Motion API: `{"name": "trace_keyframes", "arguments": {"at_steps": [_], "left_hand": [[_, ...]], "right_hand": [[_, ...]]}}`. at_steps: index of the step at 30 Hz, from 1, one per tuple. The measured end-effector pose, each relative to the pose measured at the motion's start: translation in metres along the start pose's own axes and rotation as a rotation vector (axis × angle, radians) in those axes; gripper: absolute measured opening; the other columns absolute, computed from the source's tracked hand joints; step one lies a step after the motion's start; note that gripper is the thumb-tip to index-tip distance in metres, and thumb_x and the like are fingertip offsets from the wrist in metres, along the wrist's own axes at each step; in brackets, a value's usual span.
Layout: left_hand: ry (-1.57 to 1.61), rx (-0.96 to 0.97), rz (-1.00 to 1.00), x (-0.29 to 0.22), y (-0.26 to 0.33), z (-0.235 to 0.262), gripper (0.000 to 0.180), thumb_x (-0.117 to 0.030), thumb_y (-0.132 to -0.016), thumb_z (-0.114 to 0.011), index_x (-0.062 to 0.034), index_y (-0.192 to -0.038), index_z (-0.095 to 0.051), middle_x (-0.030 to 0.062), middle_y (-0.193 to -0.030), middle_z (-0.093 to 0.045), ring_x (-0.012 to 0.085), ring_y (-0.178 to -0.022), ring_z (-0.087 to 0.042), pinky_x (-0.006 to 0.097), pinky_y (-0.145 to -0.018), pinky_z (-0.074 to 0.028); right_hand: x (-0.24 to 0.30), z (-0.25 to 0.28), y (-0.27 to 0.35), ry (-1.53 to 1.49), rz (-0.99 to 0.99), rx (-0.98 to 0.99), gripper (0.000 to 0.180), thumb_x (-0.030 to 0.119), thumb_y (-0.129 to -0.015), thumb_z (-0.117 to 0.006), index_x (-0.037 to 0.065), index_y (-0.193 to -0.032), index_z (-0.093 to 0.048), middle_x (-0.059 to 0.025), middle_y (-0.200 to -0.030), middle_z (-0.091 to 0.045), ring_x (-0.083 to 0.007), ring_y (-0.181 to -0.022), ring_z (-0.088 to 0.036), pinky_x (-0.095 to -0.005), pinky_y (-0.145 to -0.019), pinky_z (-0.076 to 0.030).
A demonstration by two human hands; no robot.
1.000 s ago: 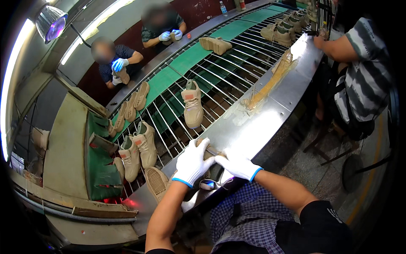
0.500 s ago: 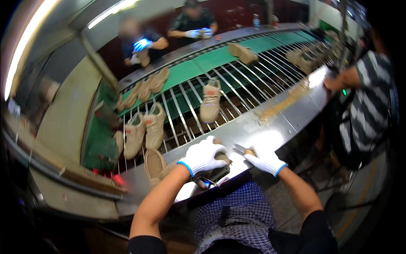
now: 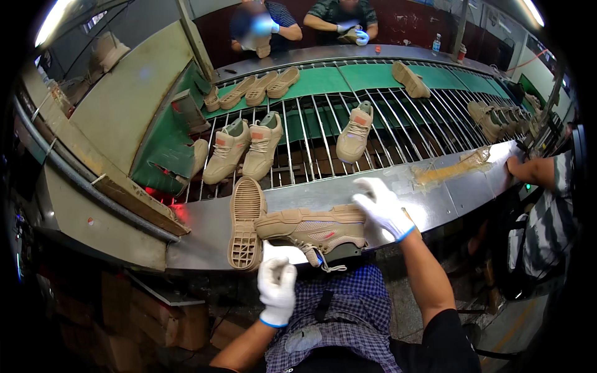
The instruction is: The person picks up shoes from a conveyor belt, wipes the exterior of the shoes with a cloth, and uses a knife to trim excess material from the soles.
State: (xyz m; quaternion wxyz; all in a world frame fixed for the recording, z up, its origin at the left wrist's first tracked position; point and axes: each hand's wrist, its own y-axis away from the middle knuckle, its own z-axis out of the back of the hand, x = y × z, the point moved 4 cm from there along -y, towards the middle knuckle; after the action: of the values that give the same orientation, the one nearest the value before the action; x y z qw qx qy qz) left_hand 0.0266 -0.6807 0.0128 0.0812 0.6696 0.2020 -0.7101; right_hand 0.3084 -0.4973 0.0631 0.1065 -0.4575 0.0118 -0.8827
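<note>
A beige sneaker (image 3: 333, 234) lies on its side along the near metal ledge, its sole edge away from me and its laces hanging toward my apron. My right hand (image 3: 384, 208), in a white glove, is at the sneaker's right end with fingers stretched and apart. A small tan piece shows beside that hand; I cannot make out what it is. My left hand (image 3: 277, 292), also gloved, is curled closed below the sneaker's left end, apart from it. Whatever its fingers hold is hidden. A beige shoe sole (image 3: 246, 221) lies tread up, left of the sneaker.
Beyond the metal ledge (image 3: 298, 193), beige sneakers (image 3: 264, 146) stand on a metal roller rack (image 3: 314, 133). Loose soles (image 3: 252, 90) lie on the green belt (image 3: 317, 81). Two people work across the line; another person's arm (image 3: 538, 168) rests at the right.
My left hand has left the sneaker and drawn back toward me. My right hand, which held a knife, has come to the sneaker's right end; the knife no longer shows clearly. The view has shifted.
</note>
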Motion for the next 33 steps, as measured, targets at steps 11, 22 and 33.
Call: {"name": "trace_keyframes", "arguments": {"at_steps": [11, 22, 33], "left_hand": [[-0.144, 0.711, 0.417, -0.037, -0.041, -0.022, 0.076, -0.040, -0.093, -0.080, -0.0046, -0.154, -0.051, 0.0196, -0.136, -0.066, 0.0277, -0.127, -0.064, 0.039, -0.112, -0.050], [-0.724, 0.973, -0.041, -0.081, -0.041, -0.064, 0.068, -0.036, -0.088, -0.081, -0.0015, -0.144, -0.061, 0.0233, -0.125, -0.072, 0.0350, -0.113, -0.073, 0.041, -0.100, -0.057], [-0.628, 0.890, -0.024, -0.063, -0.036, -0.050, 0.075, -0.046, -0.094, -0.077, 0.0019, -0.147, -0.056, 0.0239, -0.125, -0.068, 0.0366, -0.115, -0.070, 0.042, -0.102, -0.056]], "right_hand": [[-0.020, -0.067, 0.150, 0.039, 0.275, 0.273, 0.042, 0.036, -0.109, -0.055, -0.002, -0.121, -0.066, -0.0171, -0.097, -0.072, -0.0294, -0.091, -0.073, -0.0414, -0.079, -0.060], [0.009, -0.041, 0.175, -0.488, -0.837, 0.731, 0.073, 0.063, -0.109, -0.044, -0.004, -0.088, -0.063, -0.0096, -0.067, -0.066, -0.0160, -0.046, -0.064, -0.0272, -0.039, -0.051], [0.000, -0.097, 0.209, -1.186, -0.555, 0.404, 0.089, 0.038, -0.100, -0.069, -0.004, -0.165, -0.023, -0.0222, -0.156, -0.051, -0.0337, -0.141, -0.053, -0.0438, -0.121, -0.042]]}}
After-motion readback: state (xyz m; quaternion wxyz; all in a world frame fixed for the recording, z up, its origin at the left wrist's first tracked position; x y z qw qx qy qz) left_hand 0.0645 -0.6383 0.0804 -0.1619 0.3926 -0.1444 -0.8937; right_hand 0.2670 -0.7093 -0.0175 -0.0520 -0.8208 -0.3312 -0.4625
